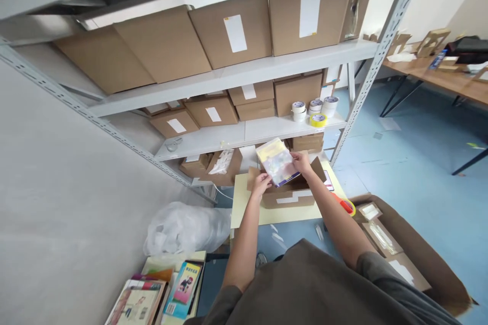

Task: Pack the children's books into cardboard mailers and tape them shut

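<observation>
Between my two hands I hold a book [277, 161] with a pale yellow, white and purple cover, tilted above an open cardboard box [284, 199]. My left hand [261, 184] grips its lower left corner, fingers closed on the edge. On the right edge, my right hand [302, 162] pinches it. The box stands on a pale yellow table [244, 208], with its flaps up and white labels on its front. What lies inside the box is mostly hidden by the book and my hands.
Metal shelving [213, 84] with cardboard boxes rises ahead. Tape rolls [299, 110] sit on its middle shelf. A red and yellow tape dispenser [345, 205] lies at the table's right. Bubble wrap [186, 228] and stacked books [141, 302] are at left; a large carton [438, 264] holds parcels at right.
</observation>
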Demonstrator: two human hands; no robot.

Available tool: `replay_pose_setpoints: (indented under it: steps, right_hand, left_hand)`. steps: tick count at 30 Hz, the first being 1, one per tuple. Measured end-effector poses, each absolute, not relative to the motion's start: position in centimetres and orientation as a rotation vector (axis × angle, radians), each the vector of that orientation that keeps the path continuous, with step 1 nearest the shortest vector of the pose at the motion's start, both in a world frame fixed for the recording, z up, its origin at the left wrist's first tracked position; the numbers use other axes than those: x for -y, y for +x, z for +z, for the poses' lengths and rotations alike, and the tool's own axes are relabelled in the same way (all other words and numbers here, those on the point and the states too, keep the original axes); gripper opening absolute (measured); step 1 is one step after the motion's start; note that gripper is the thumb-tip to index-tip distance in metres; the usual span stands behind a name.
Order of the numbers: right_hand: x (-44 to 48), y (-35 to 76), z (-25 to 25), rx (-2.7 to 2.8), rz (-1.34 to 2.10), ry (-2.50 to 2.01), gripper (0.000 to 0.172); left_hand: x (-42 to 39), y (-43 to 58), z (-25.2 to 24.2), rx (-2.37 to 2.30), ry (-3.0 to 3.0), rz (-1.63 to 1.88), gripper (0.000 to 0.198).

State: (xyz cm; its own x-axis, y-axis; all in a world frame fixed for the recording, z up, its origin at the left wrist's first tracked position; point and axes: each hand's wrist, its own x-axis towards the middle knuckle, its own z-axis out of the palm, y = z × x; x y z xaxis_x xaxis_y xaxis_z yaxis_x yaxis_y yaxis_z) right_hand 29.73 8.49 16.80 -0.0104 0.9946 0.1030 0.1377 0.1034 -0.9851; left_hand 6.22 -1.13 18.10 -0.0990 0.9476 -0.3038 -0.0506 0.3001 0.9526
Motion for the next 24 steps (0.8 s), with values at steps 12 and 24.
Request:
replay_pose_setpoints:
  steps: [12,24]
  right_hand:
    - [-12.9,32.8,16.5,1.877,0.885,-1.498,0.041]
    - [-7.6,39.0,16.9,1.873,0.610,-1.414,0.052]
  left_hand:
    - [3.3,14.3,15.3,-1.615,0.943,0.733,0.037]
    - [2.4,0.9,16.9,-2.298,1.141,0.773,0.066]
